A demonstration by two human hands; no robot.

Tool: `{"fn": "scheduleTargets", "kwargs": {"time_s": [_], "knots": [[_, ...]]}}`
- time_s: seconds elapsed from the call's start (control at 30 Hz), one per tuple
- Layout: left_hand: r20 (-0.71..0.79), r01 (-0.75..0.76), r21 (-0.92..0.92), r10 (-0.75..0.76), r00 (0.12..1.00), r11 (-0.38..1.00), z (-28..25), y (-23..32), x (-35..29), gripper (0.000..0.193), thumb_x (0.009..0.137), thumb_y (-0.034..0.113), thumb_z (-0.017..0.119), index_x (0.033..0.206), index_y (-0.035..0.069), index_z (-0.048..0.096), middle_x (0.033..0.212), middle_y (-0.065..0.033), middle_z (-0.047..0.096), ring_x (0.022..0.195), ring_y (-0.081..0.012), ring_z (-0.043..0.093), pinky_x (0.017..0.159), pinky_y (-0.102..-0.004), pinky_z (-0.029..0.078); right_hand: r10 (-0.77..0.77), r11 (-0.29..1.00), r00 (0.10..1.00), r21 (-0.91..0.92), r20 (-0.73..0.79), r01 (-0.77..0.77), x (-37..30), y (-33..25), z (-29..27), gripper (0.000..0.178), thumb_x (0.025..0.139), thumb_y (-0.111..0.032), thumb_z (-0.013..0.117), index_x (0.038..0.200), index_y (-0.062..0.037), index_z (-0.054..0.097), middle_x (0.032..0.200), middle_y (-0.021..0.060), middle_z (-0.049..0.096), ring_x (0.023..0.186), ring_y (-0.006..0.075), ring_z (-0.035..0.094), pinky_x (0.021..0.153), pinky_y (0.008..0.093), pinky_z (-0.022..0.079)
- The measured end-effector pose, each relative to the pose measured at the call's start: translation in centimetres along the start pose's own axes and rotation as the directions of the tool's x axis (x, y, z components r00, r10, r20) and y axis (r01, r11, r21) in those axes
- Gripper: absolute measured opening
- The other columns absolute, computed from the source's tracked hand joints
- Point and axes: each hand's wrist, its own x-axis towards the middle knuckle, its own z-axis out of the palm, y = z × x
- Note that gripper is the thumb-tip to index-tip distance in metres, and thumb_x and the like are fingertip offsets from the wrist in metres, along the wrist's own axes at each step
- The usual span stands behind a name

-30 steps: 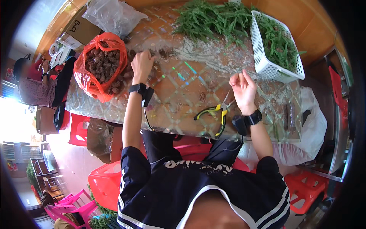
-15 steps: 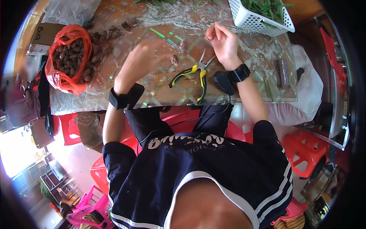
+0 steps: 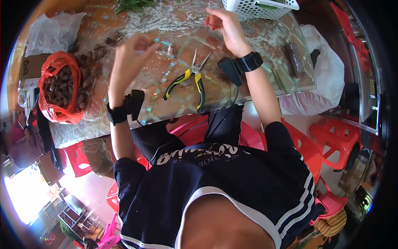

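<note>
My left hand (image 3: 132, 58) hovers over the table's left half, fingers loosely bent and thumb apart. Nothing shows between them. My right hand (image 3: 229, 31) is raised near the white basket, its fingers curled in; whether they hold something small is hidden. Between the hands, long-nose pliers (image 3: 195, 71) with yellow and black handles lie with their jaws spread. A small pine cone (image 3: 171, 50) rests just beyond them, right of my left fingertips. Left of my left hand, a red plastic bag (image 3: 49, 110) stands full of pine cones (image 3: 62, 89).
Loose pine cones (image 3: 94, 54) lie beyond the red bag. A clear plastic bag (image 3: 56, 31) sits on a cardboard box (image 3: 35, 68). At the far right is a white perforated basket (image 3: 259, 11) with greenery. A dark bundle (image 3: 295, 62) lies near the table's right edge.
My left hand has drawn back leftward, away from the pliers. A pine cone seen by its fingertips before no longer shows there. The whole view has shifted and tilted slightly.
</note>
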Motion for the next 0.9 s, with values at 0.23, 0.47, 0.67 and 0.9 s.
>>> {"fn": "scheduleTargets", "kwargs": {"time_s": [0.23, 0.47, 0.67, 0.9], "knots": [[-0.068, -0.001, -0.710, -0.067, 0.995, 0.704, 0.0, 3.5, 3.4, 0.024, 0.083, 0.009, 0.057, 0.104, 0.001, 0.050, 0.089, -0.0072, 0.060, 0.075, -0.0143, 0.060, 0.061, -0.0246, 0.047, -0.091, 0.636, 0.942, -0.709, 0.323, 0.305, 1.2, -0.7, -3.2, 0.021, 0.075, -0.024, 0.064, 0.070, -0.0035, 0.063, 0.063, 0.0025, 0.059, 0.056, 0.0127, 0.052, 0.052, 0.0279, 0.039], [-0.002, 0.028, -0.932, -0.084, 0.996, 0.360, 2.5, -2.5, 5.7, 0.025, 0.086, 0.009, 0.052, 0.110, 0.005, 0.049, 0.098, -0.0068, 0.057, 0.088, -0.0145, 0.057, 0.063, -0.0224, 0.044, 0.103, 0.223, 0.969, -0.954, 0.225, 0.198, -0.5, -1.3, -1.2, 0.019, 0.067, -0.024, 0.068, 0.071, -0.0056, 0.063, 0.069, 0.0077, 0.062, 0.065, 0.0227, 0.060, 0.061, 0.0328, 0.046], [0.025, 0.053, -0.952, -0.096, 0.995, 0.303, 2.1, -3.6, 5.8, 0.024, 0.088, 0.012, 0.049, 0.111, 0.005, 0.049, 0.096, -0.0058, 0.057, 0.086, -0.0146, 0.057, 0.061, -0.0221, 0.042, 0.166, 0.116, 0.961, -0.972, 0.221, 0.204, -1.5, -1.2, 0.0, 0.016, 0.065, -0.021, 0.067, 0.071, -0.0071, 0.063, 0.073, 0.0090, 0.063, 0.070, 0.0271, 0.060, 0.064, 0.0365, 0.047], [0.036, 0.067, -0.944, -0.102, 0.994, 0.322, 2.6, -4.1, 5.9, 0.026, 0.087, 0.015, 0.051, 0.111, 0.006, 0.049, 0.097, -0.0069, 0.058, 0.085, -0.0147, 0.056, 0.060, -0.0220, 0.042, 0.116, 0.160, 0.976, -0.974, 0.182, 0.163, -1.0, -1.1, -0.1, 0.012, 0.066, -0.018, 0.065, 0.071, -0.0076, 0.064, 0.074, 0.0087, 0.063, 0.072, 0.0266, 0.061, 0.064, 0.0377, 0.047]]}}
